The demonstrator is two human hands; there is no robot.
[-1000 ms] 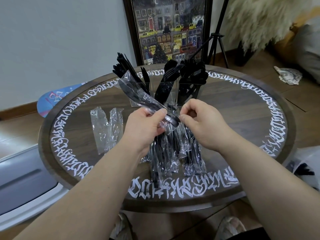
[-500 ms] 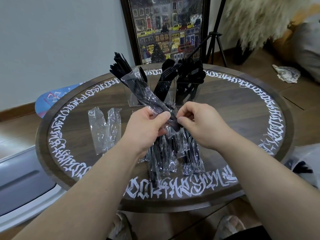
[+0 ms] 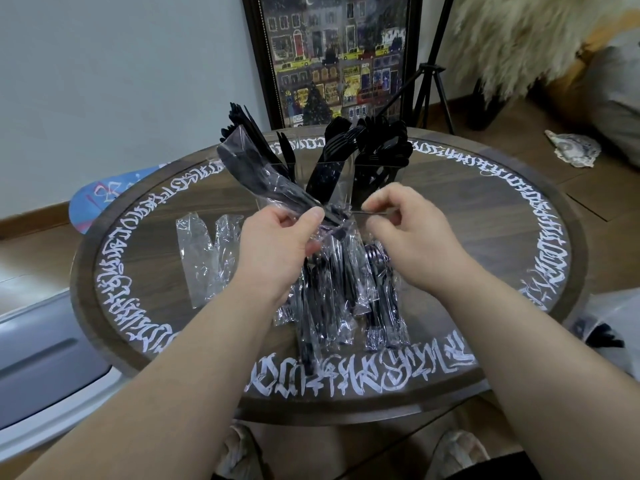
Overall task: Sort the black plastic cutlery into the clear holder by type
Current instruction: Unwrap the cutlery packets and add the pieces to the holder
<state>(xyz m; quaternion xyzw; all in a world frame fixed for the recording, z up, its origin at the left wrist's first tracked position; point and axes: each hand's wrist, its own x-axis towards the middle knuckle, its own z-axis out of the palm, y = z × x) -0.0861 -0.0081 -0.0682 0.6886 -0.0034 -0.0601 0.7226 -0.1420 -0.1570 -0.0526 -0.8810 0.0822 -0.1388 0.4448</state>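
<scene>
Here, wrapped knife point(image 3: 263, 181) (angled up-left), pinched in left hand point(image 3: 277, 251)

Wrapped knife point(image 3: 266, 183) tilted, perhaps touching holder point(image 3: 332, 174).

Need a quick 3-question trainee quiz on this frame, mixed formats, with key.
1. True or false: the left hand holds a black piece still in its clear wrapper.
2. Where do the empty wrappers lie relative to the pile of wrapped cutlery? A) left of it B) right of it C) inside the clear holder
3. Fill in: the right hand pinches a thin strip of clear ____ at the wrapper's near end.

Key: 1 true; 2 A; 3 plastic
</scene>
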